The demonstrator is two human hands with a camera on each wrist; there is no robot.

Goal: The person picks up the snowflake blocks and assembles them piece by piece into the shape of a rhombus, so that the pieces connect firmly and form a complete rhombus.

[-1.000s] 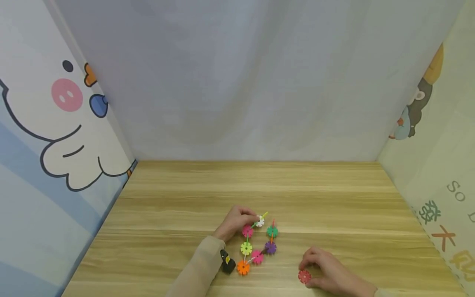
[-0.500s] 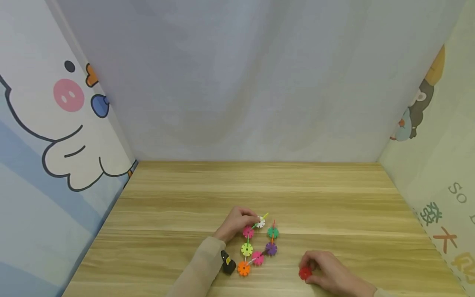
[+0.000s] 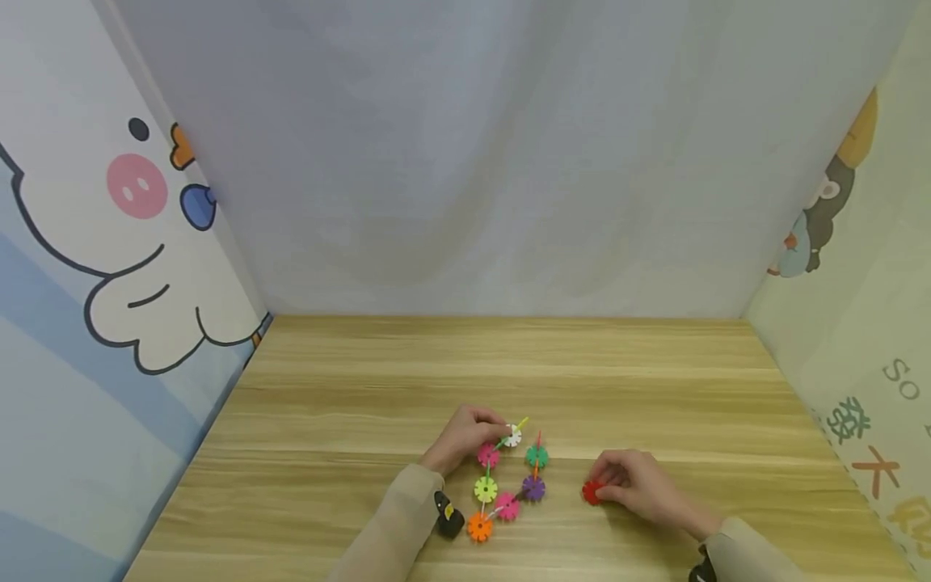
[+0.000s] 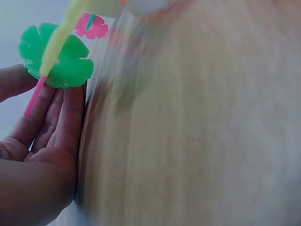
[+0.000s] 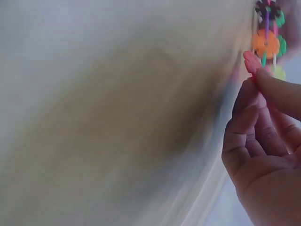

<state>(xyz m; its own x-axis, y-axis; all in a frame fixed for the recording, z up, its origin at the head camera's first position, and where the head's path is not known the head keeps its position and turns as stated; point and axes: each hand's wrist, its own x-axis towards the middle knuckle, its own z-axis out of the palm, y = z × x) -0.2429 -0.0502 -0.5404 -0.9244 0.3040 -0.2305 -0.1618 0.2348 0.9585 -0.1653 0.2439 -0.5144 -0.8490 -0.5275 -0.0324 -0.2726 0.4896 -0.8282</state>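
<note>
An open chain of notched plastic snowflake discs lies on the table, interlocked flat and edge-on by turns. Its far left end has a white disc [image 3: 512, 436], and its other arm reaches a green disc [image 3: 537, 457]. My left hand [image 3: 465, 438] is at the white end; in the left wrist view its thumb and fingers pinch a bright green disc [image 4: 70, 63] of the chain. To the right of the chain, my right hand [image 3: 631, 483] pinches a loose red disc [image 3: 592, 492] between thumb and fingertips. The right wrist view shows this disc nearly edge-on.
The chain's orange disc [image 3: 480, 527] is its part nearest me. A dark wrist device [image 3: 449, 516] sits on my left sleeve beside it. The wooden table [image 3: 327, 380] meets a grey curtain [image 3: 502, 162] at the back and printed cloths on both sides.
My right hand has moved away from the table's front and slightly toward the chain, with the red disc in its fingers. My left hand keeps its hold on the chain.
</note>
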